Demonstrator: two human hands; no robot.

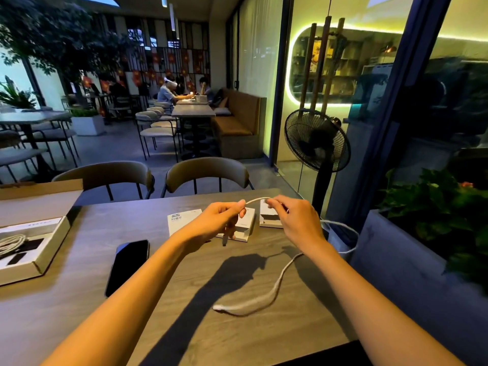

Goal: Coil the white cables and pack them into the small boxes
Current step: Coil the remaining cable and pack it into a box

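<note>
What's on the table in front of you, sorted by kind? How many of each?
White cables: 2, one held in both hands, one coiled in the tray
Small white boxes: 3
Cardboard tray: 1
Black phone: 1
Total: 7

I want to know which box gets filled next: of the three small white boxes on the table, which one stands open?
The middle small box, just behind the left hand: its near end flap hangs open. The other two show no open flap.

Above a wooden table (184,326), the left hand (220,219) and right hand (295,216) pinch a white cable (277,283) between them; its slack loops past the table's right edge. Small boxes (244,224) lie beyond, a phone (128,265) to the left.
</note>
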